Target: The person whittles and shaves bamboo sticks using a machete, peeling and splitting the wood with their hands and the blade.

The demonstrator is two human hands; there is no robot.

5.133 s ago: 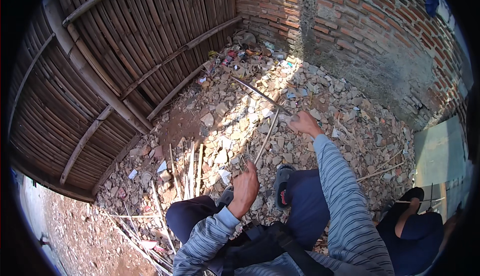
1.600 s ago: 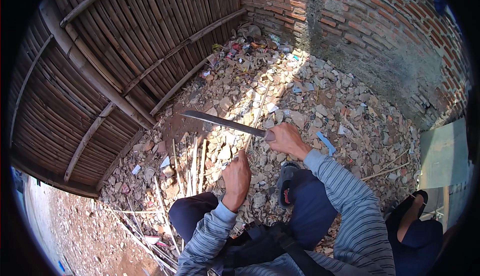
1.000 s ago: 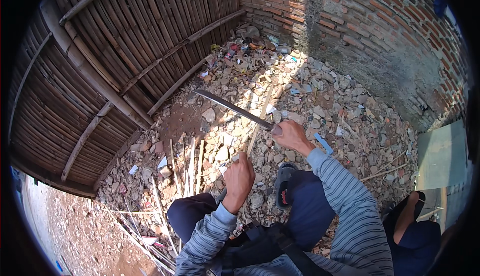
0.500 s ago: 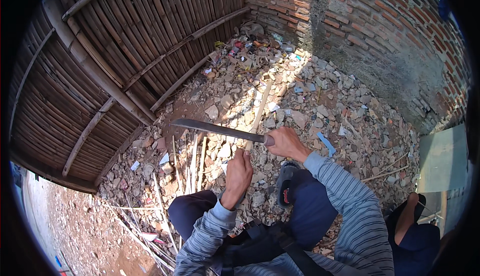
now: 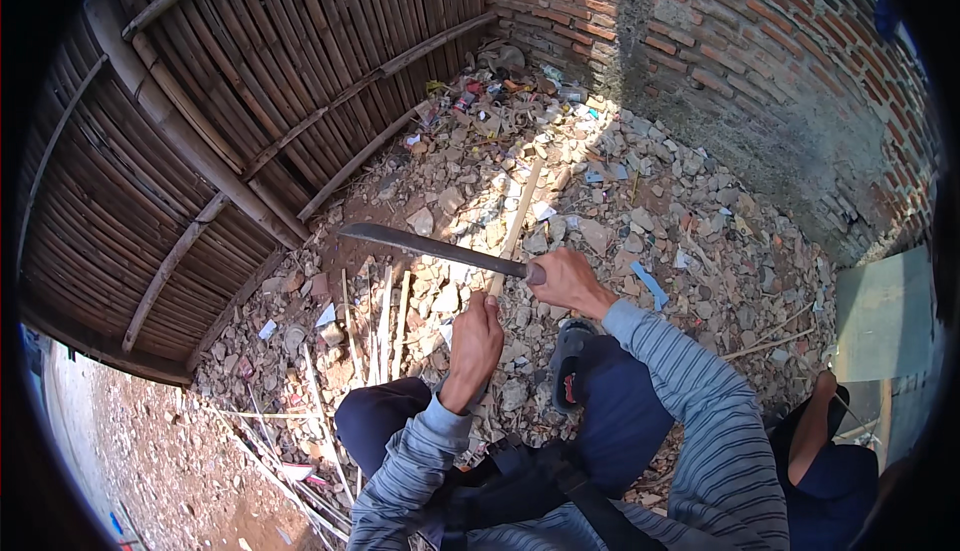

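My right hand (image 5: 567, 279) is closed around the short handle of a machete (image 5: 430, 248), whose long dark blade points to the left with its tip slightly raised. Below and left of it, my left hand (image 5: 475, 344) pinches the near end of a long, flat bamboo strip (image 5: 522, 209). The strip runs away from me toward the rubble, and the blade lies across it near the handle. Whether the blade's edge touches or bites into the strip cannot be made out.
Stone rubble (image 5: 600, 236) and litter cover the ground. Several thin bamboo strips (image 5: 386, 326) lie left of my left hand. A bamboo-slat wall (image 5: 330, 61) stands at the left, a brick wall (image 5: 740, 71) behind. Part of another person (image 5: 820, 451) shows at lower right.
The machete and my right hand have shifted slightly away from me along the strip. My left hand keeps its pinch on the bamboo, nearly in the same place.
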